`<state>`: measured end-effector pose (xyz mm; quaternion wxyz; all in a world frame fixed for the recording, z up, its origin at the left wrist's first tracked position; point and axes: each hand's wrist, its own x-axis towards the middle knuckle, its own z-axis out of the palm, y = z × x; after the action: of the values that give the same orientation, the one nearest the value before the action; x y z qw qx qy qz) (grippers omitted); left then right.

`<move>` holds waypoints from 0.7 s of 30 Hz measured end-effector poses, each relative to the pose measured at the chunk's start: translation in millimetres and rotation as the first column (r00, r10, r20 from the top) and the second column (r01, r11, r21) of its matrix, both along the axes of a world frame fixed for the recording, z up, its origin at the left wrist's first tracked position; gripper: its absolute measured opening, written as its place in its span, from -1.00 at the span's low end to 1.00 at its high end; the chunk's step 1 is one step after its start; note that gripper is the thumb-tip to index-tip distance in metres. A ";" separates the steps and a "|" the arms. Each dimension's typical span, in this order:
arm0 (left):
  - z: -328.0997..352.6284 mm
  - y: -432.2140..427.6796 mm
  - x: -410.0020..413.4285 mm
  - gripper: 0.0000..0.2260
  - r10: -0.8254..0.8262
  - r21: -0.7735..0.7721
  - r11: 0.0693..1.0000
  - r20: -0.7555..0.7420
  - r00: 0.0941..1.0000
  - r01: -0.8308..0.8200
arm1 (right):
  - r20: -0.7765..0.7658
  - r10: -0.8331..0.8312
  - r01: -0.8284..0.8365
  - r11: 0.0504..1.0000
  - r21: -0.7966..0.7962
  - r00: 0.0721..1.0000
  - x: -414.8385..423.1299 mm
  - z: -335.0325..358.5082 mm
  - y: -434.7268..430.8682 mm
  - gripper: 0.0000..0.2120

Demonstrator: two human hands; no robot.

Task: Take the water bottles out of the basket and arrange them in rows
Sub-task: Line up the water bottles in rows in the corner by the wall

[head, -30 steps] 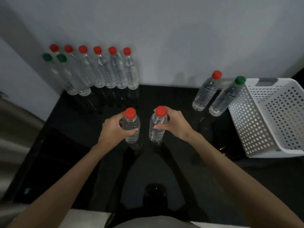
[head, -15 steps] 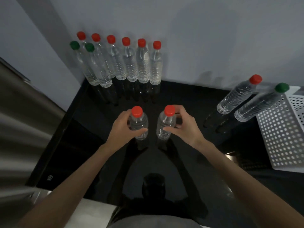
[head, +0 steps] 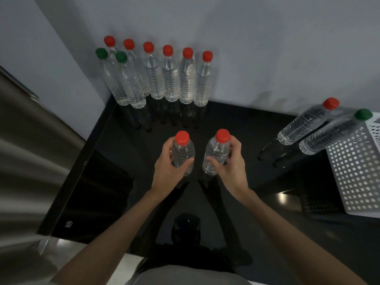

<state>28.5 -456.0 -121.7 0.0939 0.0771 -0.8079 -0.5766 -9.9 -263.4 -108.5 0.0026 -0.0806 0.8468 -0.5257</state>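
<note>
Now two red-capped clear plastic water bottles (head: 183, 153) are being gripped, one in each of the hands (head: 167, 169), having been carried closer to the rows on the black worktop (head: 236, 120).

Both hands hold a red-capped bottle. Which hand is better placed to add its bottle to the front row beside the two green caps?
Left. The left hand sits nearer the green-capped bottles at the back left, with bare counter between. The right hand would have to cross over.
</note>
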 end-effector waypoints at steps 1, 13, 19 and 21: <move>1.1 -3.9 -4.9 -0.34 -0.010 0.011 1.000 0.000 1.000 0.010 | -0.010 0.003 -0.003 1.000 0.014 1.000 -3.3 2.6 -2.7 -0.30; 23.9 -86.5 -98.3 -0.36 -0.009 0.062 0.998 -0.013 1.000 0.010 | -0.038 0.066 -0.066 0.998 0.016 0.997 -76.7 33.4 -91.8 -0.24; 24.3 -127.2 -159.5 -0.36 -0.045 -0.010 0.999 -0.060 0.997 0.045 | -0.043 0.046 -0.045 0.999 0.016 0.998 -133.4 37.7 -143.0 -0.25; 21.2 -135.1 -178.1 -0.36 -0.058 -0.003 0.998 -0.075 0.995 0.058 | -0.042 0.028 -0.028 1.000 0.006 0.999 -152.0 35.0 -156.7 -0.27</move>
<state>-149.6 -591.1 -100.5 0.1076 0.0319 -0.8058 -0.5815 -161.9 -420.1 -73.5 -0.0078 -0.1034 0.8470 -0.5213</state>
